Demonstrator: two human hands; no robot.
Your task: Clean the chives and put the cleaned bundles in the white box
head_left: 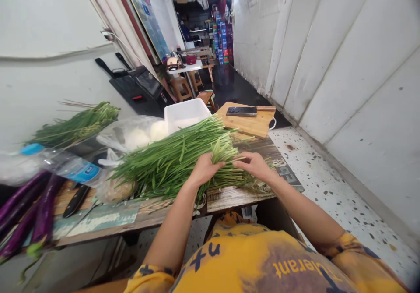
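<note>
A large heap of green garlic chives (170,153) lies across the wooden table, with its pale stem ends toward the right. My left hand (207,168) is closed around a small bunch near those ends, its thumb pointing right. Just right of it, my right hand (254,165) pinches at the pale stem tips (234,153) with thumb and forefinger. Loose trimmings and bits of stem (259,182) are scattered on the table below my right hand.
Behind the heap are a white plastic tub (187,111) and a cutting board (251,124) bearing a cleaver (243,111). To the left lie a water bottle (70,166), purple eggplants (47,205), a black-handled knife (76,201) and more greens (78,124). A white wall (344,65) runs along the right.
</note>
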